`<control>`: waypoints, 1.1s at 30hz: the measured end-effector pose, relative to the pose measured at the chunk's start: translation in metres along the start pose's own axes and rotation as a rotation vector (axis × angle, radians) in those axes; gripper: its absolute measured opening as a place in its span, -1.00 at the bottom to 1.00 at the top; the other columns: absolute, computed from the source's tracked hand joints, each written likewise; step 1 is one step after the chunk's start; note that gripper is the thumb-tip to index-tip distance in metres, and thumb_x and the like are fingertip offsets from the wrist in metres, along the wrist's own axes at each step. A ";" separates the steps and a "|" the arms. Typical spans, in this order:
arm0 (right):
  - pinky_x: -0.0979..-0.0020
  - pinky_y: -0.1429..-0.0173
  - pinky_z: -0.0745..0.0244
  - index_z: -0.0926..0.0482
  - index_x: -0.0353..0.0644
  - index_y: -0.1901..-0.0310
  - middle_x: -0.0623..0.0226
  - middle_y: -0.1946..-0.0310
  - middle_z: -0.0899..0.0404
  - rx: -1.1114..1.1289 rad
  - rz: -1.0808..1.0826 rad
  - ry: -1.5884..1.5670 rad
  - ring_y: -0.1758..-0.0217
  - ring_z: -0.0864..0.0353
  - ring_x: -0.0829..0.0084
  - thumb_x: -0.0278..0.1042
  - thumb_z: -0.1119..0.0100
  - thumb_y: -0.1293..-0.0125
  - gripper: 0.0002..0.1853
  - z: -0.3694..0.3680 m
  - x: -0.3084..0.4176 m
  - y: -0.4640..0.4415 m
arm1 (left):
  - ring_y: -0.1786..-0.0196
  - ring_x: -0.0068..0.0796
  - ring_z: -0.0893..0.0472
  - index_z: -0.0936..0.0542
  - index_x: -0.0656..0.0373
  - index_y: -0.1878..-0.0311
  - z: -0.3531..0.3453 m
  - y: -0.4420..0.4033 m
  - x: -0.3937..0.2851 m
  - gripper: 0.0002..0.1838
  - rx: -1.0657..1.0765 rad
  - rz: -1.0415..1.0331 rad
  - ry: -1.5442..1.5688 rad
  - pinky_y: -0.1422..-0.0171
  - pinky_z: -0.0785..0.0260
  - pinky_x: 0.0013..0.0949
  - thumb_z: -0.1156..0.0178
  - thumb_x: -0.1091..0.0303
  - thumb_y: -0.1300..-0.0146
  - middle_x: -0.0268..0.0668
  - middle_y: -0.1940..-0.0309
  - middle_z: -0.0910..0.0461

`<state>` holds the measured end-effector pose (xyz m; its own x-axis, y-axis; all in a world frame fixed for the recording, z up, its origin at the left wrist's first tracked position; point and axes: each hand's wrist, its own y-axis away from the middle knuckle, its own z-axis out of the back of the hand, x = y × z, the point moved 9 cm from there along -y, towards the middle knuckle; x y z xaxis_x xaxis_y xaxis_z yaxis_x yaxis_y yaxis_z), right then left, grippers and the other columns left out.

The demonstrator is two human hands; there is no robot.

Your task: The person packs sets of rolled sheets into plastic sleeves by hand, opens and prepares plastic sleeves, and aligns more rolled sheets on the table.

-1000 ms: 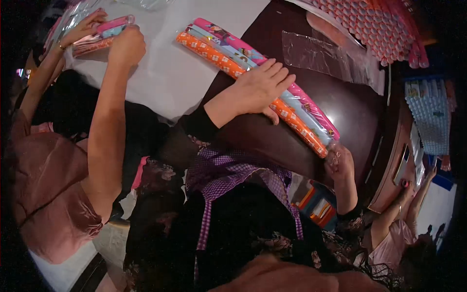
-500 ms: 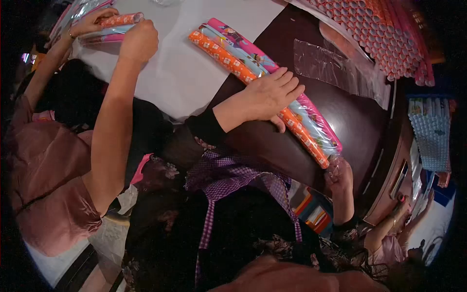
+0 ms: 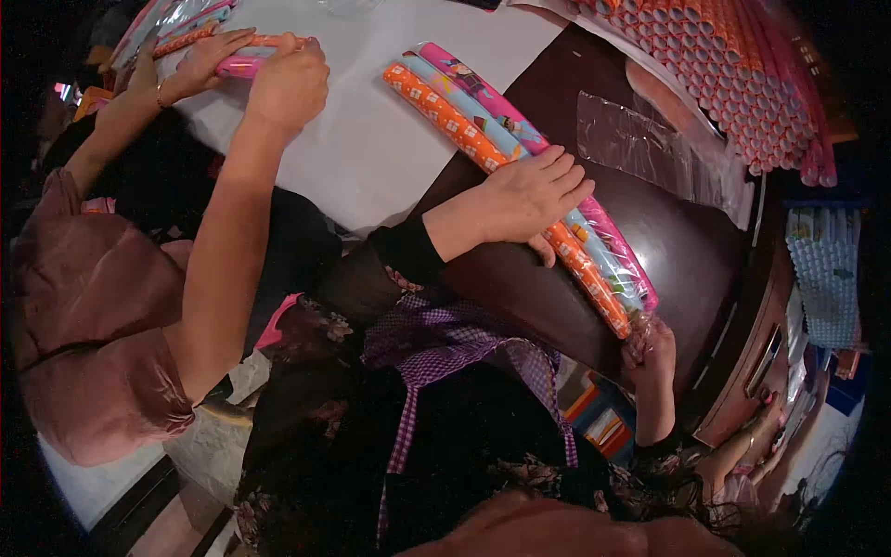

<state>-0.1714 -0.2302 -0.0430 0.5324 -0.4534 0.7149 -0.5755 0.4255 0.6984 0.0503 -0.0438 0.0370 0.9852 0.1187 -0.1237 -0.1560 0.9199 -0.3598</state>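
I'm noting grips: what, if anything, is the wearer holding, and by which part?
The right hand grips the clear wrap bunched at the near end of the rolls; the left hand lies over their middle.

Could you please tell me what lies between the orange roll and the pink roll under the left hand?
A light blue roll lies between the orange roll and the pink roll, as the head view shows.

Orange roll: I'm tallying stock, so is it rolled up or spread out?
Rolled up: the orange roll shows as a narrow tube beside the blue roll, under the left hand.
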 end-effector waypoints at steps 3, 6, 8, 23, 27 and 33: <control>0.55 0.74 -0.11 -0.52 -0.22 0.25 0.54 0.70 -0.31 -0.092 -0.104 -0.088 0.78 -0.22 0.67 -0.35 -0.10 -0.38 -0.87 0.003 -0.004 -0.003 | -0.21 -0.08 -0.40 -0.43 0.43 -0.17 0.003 0.000 0.001 0.16 -0.019 0.014 -0.006 -0.45 -0.15 -0.09 -0.39 -0.35 0.43 -0.08 -0.08 -0.45; 0.56 0.72 -0.11 -0.52 -0.22 0.23 0.57 0.71 -0.29 -0.056 -0.241 -0.212 0.77 -0.20 0.68 -0.34 -0.08 -0.39 -0.86 0.003 -0.010 -0.003 | -0.20 -0.09 -0.41 -0.44 0.43 -0.16 0.005 0.000 -0.001 0.15 -0.023 -0.003 -0.018 -0.45 -0.16 -0.10 -0.39 -0.34 0.43 -0.09 -0.07 -0.45; 0.56 0.72 -0.11 -0.53 -0.22 0.21 0.57 0.70 -0.28 -0.027 -0.216 -0.266 0.77 -0.19 0.69 -0.32 -0.09 -0.40 -0.85 0.007 -0.015 -0.006 | -0.20 -0.10 -0.41 -0.44 0.43 -0.16 0.006 0.001 -0.001 0.15 -0.035 -0.004 -0.025 -0.44 -0.16 -0.10 -0.39 -0.34 0.43 -0.10 -0.06 -0.45; 0.60 0.72 -0.22 -0.62 -0.27 0.23 0.40 0.54 -0.58 -0.051 0.017 -0.054 0.72 -0.38 0.67 -0.45 -0.16 -0.35 -0.91 0.010 0.003 -0.005 | -0.22 -0.07 -0.39 -0.44 0.42 -0.20 0.005 -0.001 -0.005 0.16 -0.004 0.006 -0.036 -0.46 -0.12 -0.04 -0.34 -0.40 0.37 -0.08 -0.09 -0.44; 0.62 0.73 -0.20 -0.60 -0.23 0.25 0.42 0.57 -0.56 -0.001 -0.059 -0.193 0.73 -0.36 0.69 -0.44 -0.17 -0.34 -0.93 -0.002 0.000 -0.006 | -0.26 -0.04 -0.35 -0.43 0.40 -0.22 0.004 -0.003 -0.007 0.16 0.036 0.030 -0.035 -0.48 -0.09 -0.03 -0.35 -0.40 0.36 -0.07 -0.11 -0.43; 0.60 0.74 -0.15 -0.57 -0.23 0.28 0.48 0.64 -0.48 -0.113 -0.002 -0.035 0.77 -0.31 0.67 -0.36 -0.17 -0.38 -0.87 0.003 0.005 0.007 | -0.28 -0.03 -0.35 -0.43 0.39 -0.23 0.002 -0.002 -0.006 0.16 0.021 0.030 -0.042 -0.49 -0.07 -0.04 -0.35 -0.40 0.34 -0.06 -0.13 -0.43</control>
<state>-0.1746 -0.2315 -0.0348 0.5102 -0.4806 0.7133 -0.4996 0.5094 0.7006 0.0447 -0.0457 0.0398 0.9823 0.1615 -0.0953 -0.1845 0.9232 -0.3373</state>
